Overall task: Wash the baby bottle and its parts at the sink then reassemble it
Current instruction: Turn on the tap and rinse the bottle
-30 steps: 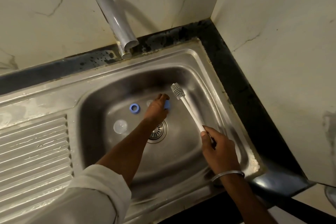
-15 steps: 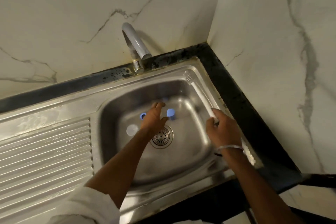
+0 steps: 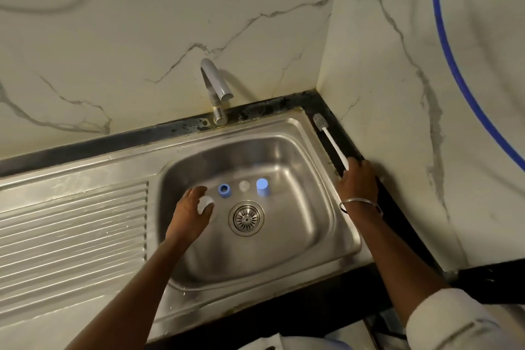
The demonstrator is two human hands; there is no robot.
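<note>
Left hand (image 3: 189, 214) on clear piece (image 3: 205, 204) (loosely)

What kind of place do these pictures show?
Most likely a home kitchen corner: a steel sink with a ribbed draining board, a tap, and marble-look wall tiles above a dark counter.

Marble walls (image 3: 142, 23) (veined), black countertop (image 3: 397, 221)
</note>
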